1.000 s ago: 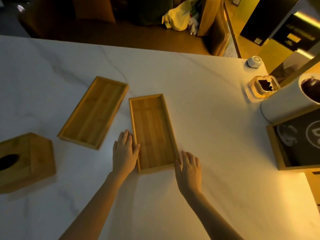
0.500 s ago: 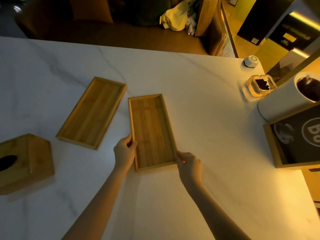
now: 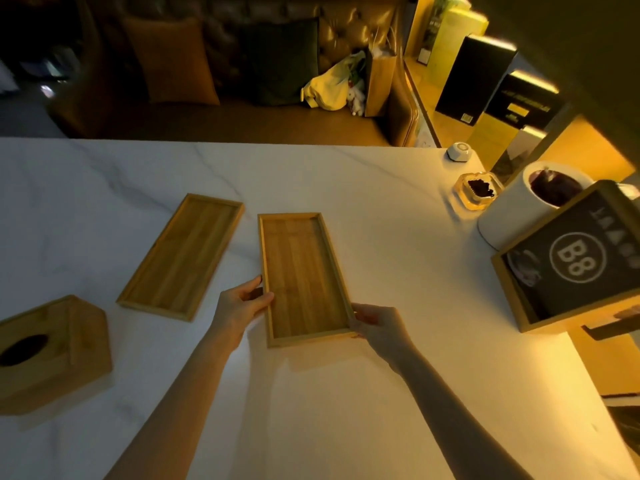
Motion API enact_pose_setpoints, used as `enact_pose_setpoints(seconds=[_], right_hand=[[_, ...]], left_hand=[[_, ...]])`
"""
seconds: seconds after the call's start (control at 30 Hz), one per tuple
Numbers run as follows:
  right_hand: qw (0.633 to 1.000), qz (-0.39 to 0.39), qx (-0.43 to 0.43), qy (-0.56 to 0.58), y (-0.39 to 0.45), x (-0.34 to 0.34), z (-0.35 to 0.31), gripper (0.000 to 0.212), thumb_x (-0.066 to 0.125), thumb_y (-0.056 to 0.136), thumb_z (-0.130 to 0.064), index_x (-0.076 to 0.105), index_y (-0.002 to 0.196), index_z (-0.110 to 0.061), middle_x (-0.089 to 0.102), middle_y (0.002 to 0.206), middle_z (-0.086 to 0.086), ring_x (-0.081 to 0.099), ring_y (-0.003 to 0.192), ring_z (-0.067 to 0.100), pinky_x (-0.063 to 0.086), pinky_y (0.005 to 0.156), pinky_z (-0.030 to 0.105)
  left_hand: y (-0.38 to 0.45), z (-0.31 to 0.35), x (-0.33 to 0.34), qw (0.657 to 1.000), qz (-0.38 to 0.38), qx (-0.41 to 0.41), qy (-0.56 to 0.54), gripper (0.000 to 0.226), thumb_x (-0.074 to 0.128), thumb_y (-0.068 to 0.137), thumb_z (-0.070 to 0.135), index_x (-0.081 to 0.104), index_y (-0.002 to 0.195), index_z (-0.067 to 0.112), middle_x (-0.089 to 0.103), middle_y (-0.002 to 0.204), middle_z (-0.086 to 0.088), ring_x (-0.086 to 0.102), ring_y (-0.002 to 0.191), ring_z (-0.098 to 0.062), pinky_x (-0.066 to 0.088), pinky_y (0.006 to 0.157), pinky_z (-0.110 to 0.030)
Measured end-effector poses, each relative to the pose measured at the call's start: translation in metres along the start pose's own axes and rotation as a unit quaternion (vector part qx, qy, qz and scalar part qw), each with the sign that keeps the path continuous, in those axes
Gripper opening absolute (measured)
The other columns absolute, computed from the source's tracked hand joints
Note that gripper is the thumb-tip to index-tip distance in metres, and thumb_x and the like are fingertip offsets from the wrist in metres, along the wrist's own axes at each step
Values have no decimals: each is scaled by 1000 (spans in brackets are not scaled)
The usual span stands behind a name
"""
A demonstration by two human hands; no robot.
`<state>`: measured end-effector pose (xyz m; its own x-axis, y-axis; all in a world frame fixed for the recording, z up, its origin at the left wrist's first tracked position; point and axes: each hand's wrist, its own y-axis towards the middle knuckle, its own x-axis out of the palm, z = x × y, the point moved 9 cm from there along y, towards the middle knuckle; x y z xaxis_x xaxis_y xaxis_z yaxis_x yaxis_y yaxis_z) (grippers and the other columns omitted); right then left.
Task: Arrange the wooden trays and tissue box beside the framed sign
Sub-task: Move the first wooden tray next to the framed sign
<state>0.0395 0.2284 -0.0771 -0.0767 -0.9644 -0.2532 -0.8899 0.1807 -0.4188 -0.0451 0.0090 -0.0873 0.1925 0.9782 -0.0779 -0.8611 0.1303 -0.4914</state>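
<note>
A white marble table (image 3: pixel 346 188) fills the view under warm dim light, with a dark sofa (image 3: pixel 242 64) behind its far edge. Two empty wooden trays lie on it: the left tray (image 3: pixel 181 256) sits angled and untouched, and the middle tray (image 3: pixel 303 277) lies nearly straight in front of the person. The left hand (image 3: pixel 240 306) is closed on the middle tray's left rim near the close end, thumb over the edge, and the right hand (image 3: pixel 377 323) pinches its near right corner. A second ago both hands lay flat on the table beside this tray; half a second ago they had curled onto its rim, and the grip is the same now, with the tray in much the same spot. The wooden tissue box (image 3: pixel 52 351) stands alone at the near left, well apart from the framed sign (image 3: pixel 571 265) at the right edge. Beside the sign stands a white cup (image 3: pixel 512 209), with a glass ashtray (image 3: pixel 479 190) just beyond it.
</note>
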Motion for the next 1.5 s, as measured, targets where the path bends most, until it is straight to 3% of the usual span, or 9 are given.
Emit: enact_pose_setpoints(seconds=[0.2,0.37,0.63,0.73,0.87,0.93,1.1,1.3,1.5], right_hand=[[998,39,-49,-27,-22,-48,-16,30,57,85,-2,61,114,-8,66,86,-4,62,83,11,53,83,30],[993,87,-71,-27,-44,-93,-18,29,57,87,-5,60,115,-8,65,90,-2,62,89,17,51,88,35],[984,155,-72,-45,-68,-164,3,27,56,87,-5,62,113,-8,64,81,-11,61,78,8,53,73,21],[983,171,-59,-43,-71,-186,15,26,54,88,-5,62,113,-8,62,80,-12,59,77,8,53,76,27],[980,192,-31,-44,-70,-211,36,25,53,88,-5,64,110,-9,59,77,-13,59,76,8,48,61,10],[978,202,-17,-41,-67,-221,45,25,53,88,-5,64,110,-10,57,76,-13,59,77,10,46,57,9],[975,216,29,-44,-55,-240,75,27,54,88,-7,62,113,-9,59,89,-2,56,80,10,45,62,11],[975,209,80,-18,-37,-253,97,28,53,89,-8,60,117,-10,57,106,2,51,95,15,47,80,29],[972,212,102,-10,-22,-258,114,29,54,89,-7,60,116,-11,60,114,7,51,95,14,46,82,28]], left_hand=[[-22,27,38,999,-14,40,-13,45,55,83,3,46,127,7,61,118,-14,58,108,-29,45,100,-46],[-37,47,80,997,-24,70,4,44,58,82,7,49,125,10,63,108,-7,60,102,-25,46,98,-45],[-38,64,163,991,-64,94,75,40,60,82,15,54,121,14,63,108,-1,60,105,-28,45,99,-50],[-34,64,193,987,-71,97,108,41,60,83,16,52,122,13,62,112,-2,59,105,-26,46,97,-46],[-25,60,230,981,-95,95,143,45,59,83,16,48,127,12,60,119,-4,58,109,-28,46,98,-47],[-19,57,245,980,-102,85,145,47,59,83,14,47,128,11,59,124,-11,57,112,-30,47,98,-47],[-3,47,274,980,-116,65,148,46,59,83,10,47,127,9,59,124,-13,57,111,-30,48,97,-46],[18,37,294,981,-123,43,142,42,57,83,6,49,125,9,60,120,-11,59,107,-29,49,93,-42],[34,31,305,976,-117,57,172,40,57,83,7,51,123,9,62,119,-15,60,104,-27,50,93,-42]])
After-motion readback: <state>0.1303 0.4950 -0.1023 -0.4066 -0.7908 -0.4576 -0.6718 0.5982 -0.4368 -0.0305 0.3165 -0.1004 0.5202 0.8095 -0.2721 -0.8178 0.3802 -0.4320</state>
